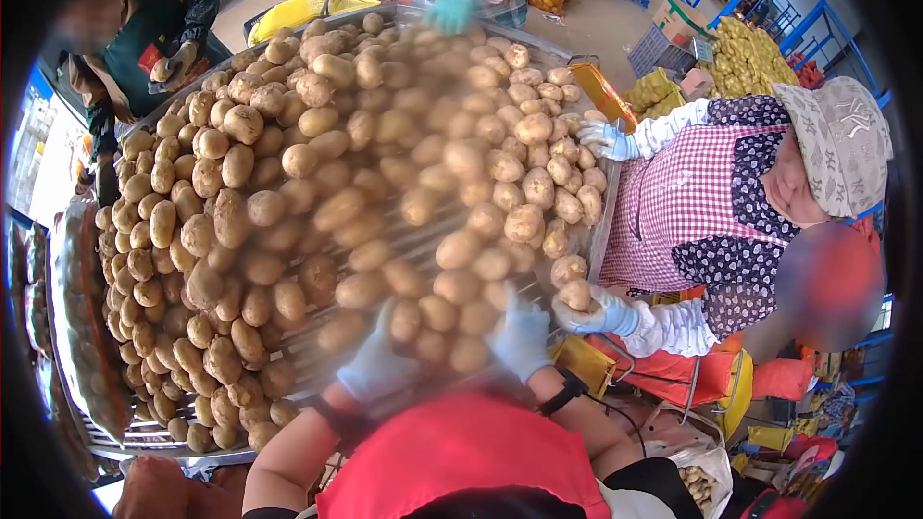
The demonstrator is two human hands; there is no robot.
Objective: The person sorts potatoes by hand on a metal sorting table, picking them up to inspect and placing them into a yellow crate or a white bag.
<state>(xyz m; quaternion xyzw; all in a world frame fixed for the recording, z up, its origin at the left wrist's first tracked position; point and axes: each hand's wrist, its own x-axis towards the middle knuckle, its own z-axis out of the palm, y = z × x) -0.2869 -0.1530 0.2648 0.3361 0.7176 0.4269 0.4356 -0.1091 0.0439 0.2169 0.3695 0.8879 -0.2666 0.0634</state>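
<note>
The roller table (pixel 144 437) ahead of your hands is heaped with potatoes (pixel 288 163), and the pile is blurred just beyond your fingers. Your gloved left hand (pixel 377 365) and right hand (pixel 519 332) lie spread on potatoes at the near edge; the blur hides whether either grips one. Just right of your right hand, a co-worker's gloved hand (pixel 601 312) holds a potato (pixel 575 295). You could collide there, and loose potatoes could roll off the near edge.
</note>
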